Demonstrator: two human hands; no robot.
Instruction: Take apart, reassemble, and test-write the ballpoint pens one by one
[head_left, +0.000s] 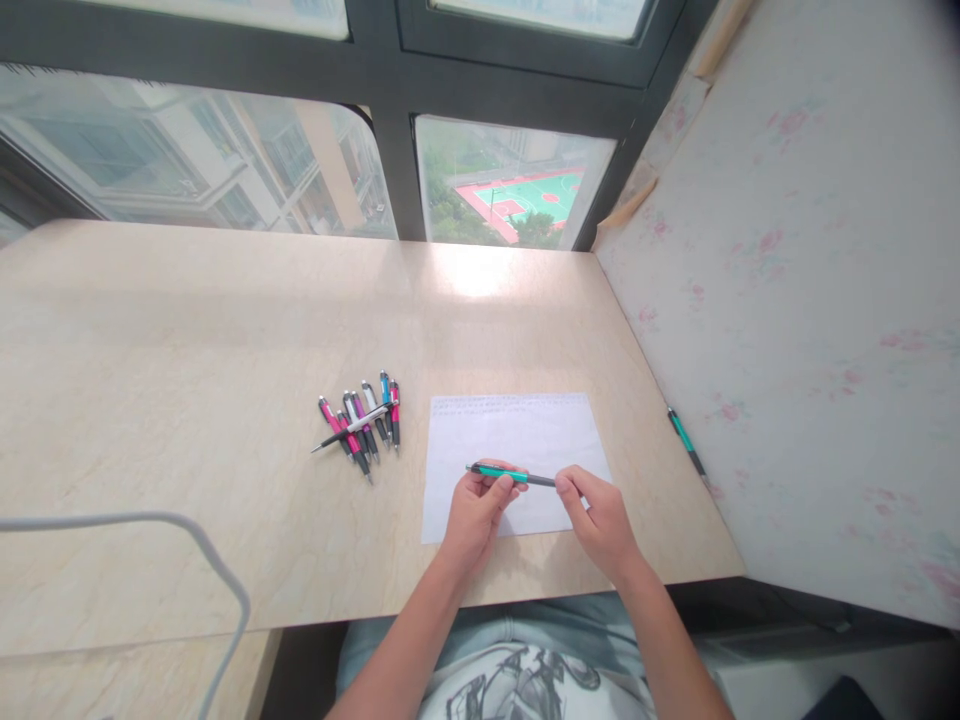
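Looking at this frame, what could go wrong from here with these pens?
The green pen could slip or drop onto the paper if the left hand and right hand both loosen.
The right hand covers the tip end; if the tip is out, which is hidden, ink might smudge skin.
The white-and-black pen lies across several in the pile of pens, so a nudge could send it rolling.

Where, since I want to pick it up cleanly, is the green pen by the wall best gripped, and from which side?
Probably around its middle, from above, on the side away from the floral wall: the green pen lies lengthwise along it, leaving little room on the wall side.
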